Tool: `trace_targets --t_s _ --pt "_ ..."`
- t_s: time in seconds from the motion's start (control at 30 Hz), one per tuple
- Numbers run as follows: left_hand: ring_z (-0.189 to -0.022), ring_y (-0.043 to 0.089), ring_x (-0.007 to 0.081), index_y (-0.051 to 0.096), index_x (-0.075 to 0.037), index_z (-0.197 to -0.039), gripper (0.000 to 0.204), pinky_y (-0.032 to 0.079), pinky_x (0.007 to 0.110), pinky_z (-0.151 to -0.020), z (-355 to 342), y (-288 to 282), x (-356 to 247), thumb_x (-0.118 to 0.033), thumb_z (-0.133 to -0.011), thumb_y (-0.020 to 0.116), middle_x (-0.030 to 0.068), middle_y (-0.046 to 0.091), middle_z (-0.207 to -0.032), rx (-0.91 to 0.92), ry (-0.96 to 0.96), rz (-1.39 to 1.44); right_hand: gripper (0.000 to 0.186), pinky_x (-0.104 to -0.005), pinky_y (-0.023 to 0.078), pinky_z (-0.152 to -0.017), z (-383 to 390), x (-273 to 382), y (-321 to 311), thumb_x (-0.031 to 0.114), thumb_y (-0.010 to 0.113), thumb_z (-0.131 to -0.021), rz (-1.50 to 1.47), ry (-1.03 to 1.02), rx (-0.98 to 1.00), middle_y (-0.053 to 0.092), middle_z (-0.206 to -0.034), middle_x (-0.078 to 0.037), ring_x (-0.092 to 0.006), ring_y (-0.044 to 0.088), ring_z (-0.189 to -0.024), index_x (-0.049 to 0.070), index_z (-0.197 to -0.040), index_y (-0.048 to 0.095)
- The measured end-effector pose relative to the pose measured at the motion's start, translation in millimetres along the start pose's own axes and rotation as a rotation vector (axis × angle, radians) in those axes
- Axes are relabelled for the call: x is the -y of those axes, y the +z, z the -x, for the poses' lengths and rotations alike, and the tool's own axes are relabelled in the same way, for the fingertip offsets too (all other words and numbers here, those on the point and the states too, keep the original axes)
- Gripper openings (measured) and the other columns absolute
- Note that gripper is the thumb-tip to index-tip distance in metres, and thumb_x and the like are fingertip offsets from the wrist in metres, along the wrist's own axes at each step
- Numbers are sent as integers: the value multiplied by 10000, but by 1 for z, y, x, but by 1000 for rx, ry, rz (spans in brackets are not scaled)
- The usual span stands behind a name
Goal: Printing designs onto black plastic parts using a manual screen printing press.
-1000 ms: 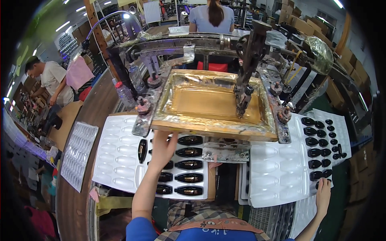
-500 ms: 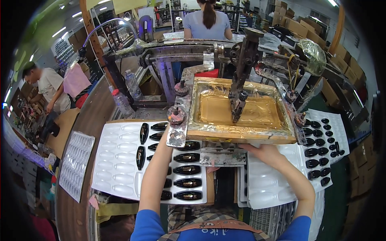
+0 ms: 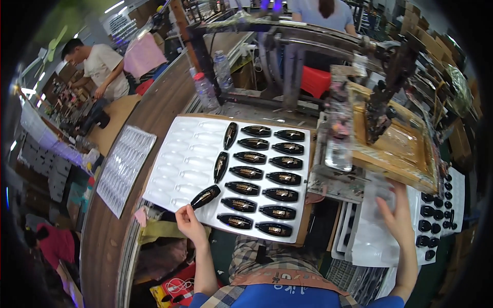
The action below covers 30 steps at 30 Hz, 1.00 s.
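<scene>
In my left hand [image 3: 188, 222], the thumb and fingers pinch the narrow end of a glossy black tapered bottle [image 3: 206, 196] with gold print. That bottle lies slanted at the near side of a white moulded tray [image 3: 172, 164]. Two full columns of similar black bottles [image 3: 241, 188] fill the tray's right half, and two more lie lengthwise beside them. My right hand [image 3: 396, 213], slightly blurred, has its fingers apart and holds nothing I can see. It is beside the near edge of the wooden screen-printing frame [image 3: 393, 167], over white plastic trays [image 3: 372, 241].
The press's dark metal arm [image 3: 393, 82] stands over the frame. Small black pieces [image 3: 430, 226] sit in a tray at the right. Another moulded tray [image 3: 126, 169] lies on the brown bench at the left. Plastic bottles [image 3: 205, 92] stand behind; co-workers are farther off.
My view has turned left. My left hand has come out from the press frame to the near side of the tray, now gripping a bottle. The right hand has drawn back from beneath the frame.
</scene>
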<state>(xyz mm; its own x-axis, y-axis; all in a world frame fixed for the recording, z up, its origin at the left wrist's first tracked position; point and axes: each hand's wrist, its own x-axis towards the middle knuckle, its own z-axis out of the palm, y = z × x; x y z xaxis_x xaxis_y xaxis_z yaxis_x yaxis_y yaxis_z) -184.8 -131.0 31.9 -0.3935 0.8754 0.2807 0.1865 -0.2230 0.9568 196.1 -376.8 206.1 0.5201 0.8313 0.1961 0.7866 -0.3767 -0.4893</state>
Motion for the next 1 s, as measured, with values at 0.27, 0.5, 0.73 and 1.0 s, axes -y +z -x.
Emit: trace_targets --t_s 0.27,0.5,0.73,1.0 --pt "-769 434 212 474 4 -813 102 363 314 -687 36 11 14 -84 -828 524 91 460 -790 -77 193 -342 498 -388 410 -824 101 -66 -56 278 542 -816 478 467 -213 359 -1269 -222 -376 495 -988 -4 -1202 402" --pt "-839 406 323 451 24 -801 67 321 414 -784 35 3 5 -34 -816 480 164 439 -827 -8 451 -537 447 -433 415 -759 157 -139 -63 351 490 -830 675 661 -163 460 -1103 -213 -401 506 -921 -10 -1089 443" --pt "-1077 422 306 547 8 -954 161 367 343 -860 16 109 -104 -21 -833 444 154 507 -1029 538 666 -51 237 -370 423 -745 149 -118 -73 167 430 -872 504 505 -385 475 -1077 -165 -339 524 -873 2 -1036 478" --pt "-884 557 267 561 0 -1005 223 426 301 -800 20 225 -165 -58 -824 443 142 596 -942 1181 456 63 418 -255 464 -750 12 -35 -13 41 610 -740 -439 70 -257 381 -1292 -118 -168 539 -939 7 -1131 467"
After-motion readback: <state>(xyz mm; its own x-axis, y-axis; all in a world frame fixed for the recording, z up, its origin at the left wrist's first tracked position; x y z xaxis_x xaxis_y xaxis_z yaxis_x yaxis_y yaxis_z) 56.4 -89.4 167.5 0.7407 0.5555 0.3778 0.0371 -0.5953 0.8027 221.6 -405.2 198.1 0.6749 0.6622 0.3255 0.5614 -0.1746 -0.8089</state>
